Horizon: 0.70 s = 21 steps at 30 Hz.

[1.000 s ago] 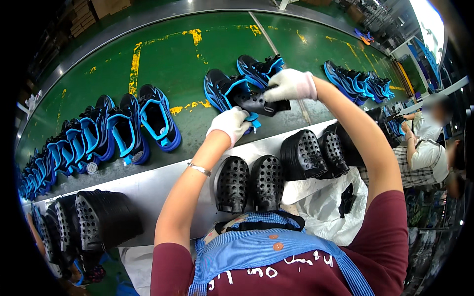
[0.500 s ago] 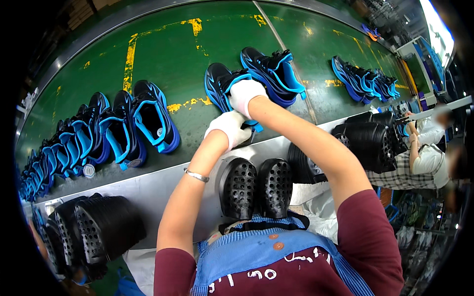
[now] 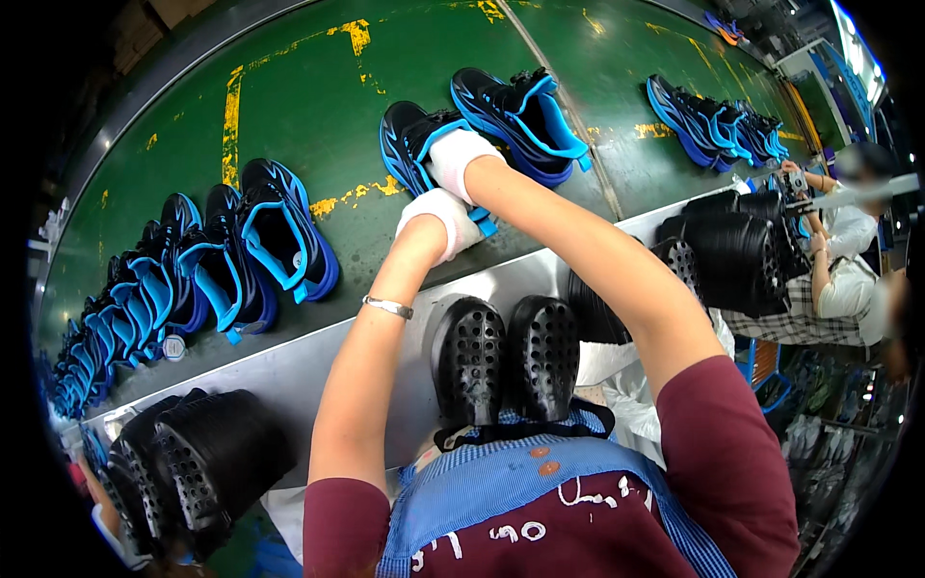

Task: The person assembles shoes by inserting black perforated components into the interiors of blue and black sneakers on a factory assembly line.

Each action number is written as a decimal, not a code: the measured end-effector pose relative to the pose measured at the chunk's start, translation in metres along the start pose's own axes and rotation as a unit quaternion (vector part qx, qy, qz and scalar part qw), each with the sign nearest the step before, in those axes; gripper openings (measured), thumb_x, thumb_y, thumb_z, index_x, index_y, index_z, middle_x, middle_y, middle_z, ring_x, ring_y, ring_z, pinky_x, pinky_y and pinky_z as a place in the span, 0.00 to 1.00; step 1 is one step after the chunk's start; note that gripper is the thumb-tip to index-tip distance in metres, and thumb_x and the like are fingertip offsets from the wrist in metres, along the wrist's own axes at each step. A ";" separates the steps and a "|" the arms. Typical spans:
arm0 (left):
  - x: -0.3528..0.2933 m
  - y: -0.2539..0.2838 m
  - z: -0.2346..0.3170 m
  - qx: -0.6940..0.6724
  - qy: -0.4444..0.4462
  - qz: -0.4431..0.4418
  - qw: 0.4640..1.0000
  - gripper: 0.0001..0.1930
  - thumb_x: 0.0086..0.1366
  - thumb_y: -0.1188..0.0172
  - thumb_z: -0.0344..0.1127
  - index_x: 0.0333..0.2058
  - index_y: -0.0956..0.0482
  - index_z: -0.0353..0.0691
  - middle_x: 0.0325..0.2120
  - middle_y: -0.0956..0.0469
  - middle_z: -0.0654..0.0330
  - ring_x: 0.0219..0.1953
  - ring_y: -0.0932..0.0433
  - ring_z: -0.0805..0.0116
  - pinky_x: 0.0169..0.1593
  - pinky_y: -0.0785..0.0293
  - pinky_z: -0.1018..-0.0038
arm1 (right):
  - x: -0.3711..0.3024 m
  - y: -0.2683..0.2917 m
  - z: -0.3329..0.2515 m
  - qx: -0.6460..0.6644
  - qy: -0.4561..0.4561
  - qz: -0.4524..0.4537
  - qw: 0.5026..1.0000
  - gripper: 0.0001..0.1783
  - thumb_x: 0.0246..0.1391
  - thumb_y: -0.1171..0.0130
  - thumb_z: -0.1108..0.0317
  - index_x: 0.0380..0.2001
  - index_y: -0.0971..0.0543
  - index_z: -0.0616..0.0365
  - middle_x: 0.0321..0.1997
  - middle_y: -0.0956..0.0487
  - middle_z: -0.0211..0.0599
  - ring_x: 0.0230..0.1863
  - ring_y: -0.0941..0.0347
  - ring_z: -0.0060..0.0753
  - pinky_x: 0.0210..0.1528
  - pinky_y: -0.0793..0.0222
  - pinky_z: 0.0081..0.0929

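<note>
A black and blue sneaker (image 3: 406, 146) rests on the green surface in front of me, its toe pointing away. My right hand (image 3: 459, 160), in a white glove, is closed on it at the collar, with the fingertips hidden in or behind the opening. At the heel end, my left hand (image 3: 438, 222), also gloved, grips the shoe beside a blue pull tab; its fingers are mostly covered. A matching sneaker (image 3: 520, 120) stands just to the right, untouched.
Several like sneakers (image 3: 289, 231) line up at left, and more (image 3: 713, 130) at right. Along the metal ledge (image 3: 356, 352) are black perforated shoe-shaped forms (image 3: 468, 361), with stacks (image 3: 217, 453) at left and right (image 3: 727, 260). Another person (image 3: 836, 241) sits at far right.
The view has shifted slightly. Both hands stay on the same sneaker; my left hand has turned a little and sits closer against the heel, its thumb less visible.
</note>
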<state>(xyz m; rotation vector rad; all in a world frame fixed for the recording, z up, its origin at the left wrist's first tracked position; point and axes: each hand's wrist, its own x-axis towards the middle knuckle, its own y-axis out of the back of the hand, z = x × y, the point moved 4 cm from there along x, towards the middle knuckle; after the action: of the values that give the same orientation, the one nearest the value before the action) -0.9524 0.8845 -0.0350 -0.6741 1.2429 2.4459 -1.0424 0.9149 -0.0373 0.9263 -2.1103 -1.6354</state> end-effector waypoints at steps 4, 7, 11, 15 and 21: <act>-0.007 0.004 0.004 0.006 0.030 -0.012 0.999 0.25 0.58 0.38 0.53 0.40 0.18 0.34 0.28 0.15 0.52 0.28 0.15 0.61 0.37 0.21 0.69 | -0.016 0.018 -0.011 0.013 -0.038 -0.053 0.998 0.15 0.54 0.45 0.69 0.44 0.18 0.58 0.46 0.19 0.53 0.48 0.21 0.54 0.49 0.23 0.41; -0.008 -0.001 0.008 -0.021 0.039 0.022 0.999 0.19 0.56 0.39 0.48 0.37 0.16 0.38 0.29 0.16 0.49 0.31 0.16 0.58 0.38 0.22 0.68 | -0.048 0.041 -0.013 -0.007 0.001 -0.053 0.999 0.14 0.56 0.47 0.66 0.40 0.17 0.60 0.44 0.18 0.54 0.45 0.21 0.55 0.48 0.24 0.43; 0.010 -0.016 -0.016 -0.062 -0.005 0.046 0.997 0.12 0.57 0.39 0.39 0.36 0.15 0.38 0.27 0.16 0.51 0.29 0.16 0.60 0.37 0.21 0.68 | -0.121 0.085 -0.030 -0.003 0.123 0.011 0.992 0.15 0.60 0.50 0.59 0.30 0.21 0.58 0.30 0.20 0.50 0.37 0.22 0.54 0.41 0.28 0.46; -0.029 0.005 -0.005 0.010 -0.021 0.045 0.999 0.23 0.59 0.41 0.55 0.37 0.15 0.39 0.29 0.17 0.48 0.33 0.18 0.50 0.43 0.23 0.61 | -0.227 0.118 -0.015 0.015 0.118 0.030 0.992 0.12 0.59 0.43 0.59 0.39 0.20 0.54 0.34 0.21 0.44 0.38 0.23 0.49 0.41 0.26 0.41; -0.081 0.017 -0.017 -0.037 -0.153 0.123 0.980 0.38 0.54 0.34 0.49 0.62 0.32 0.37 0.51 0.26 0.45 0.50 0.24 0.53 0.55 0.27 0.66 | -0.337 0.107 0.015 0.097 0.075 0.012 0.992 0.31 0.45 0.32 0.48 0.48 0.24 0.58 0.44 0.23 0.44 0.45 0.25 0.46 0.48 0.27 0.38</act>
<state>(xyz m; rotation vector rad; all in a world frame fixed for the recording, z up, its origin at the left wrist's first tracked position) -0.8883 0.8552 0.0112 -0.1538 1.1751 2.6759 -0.8338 1.1619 0.1060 1.0436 -2.1954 -1.3219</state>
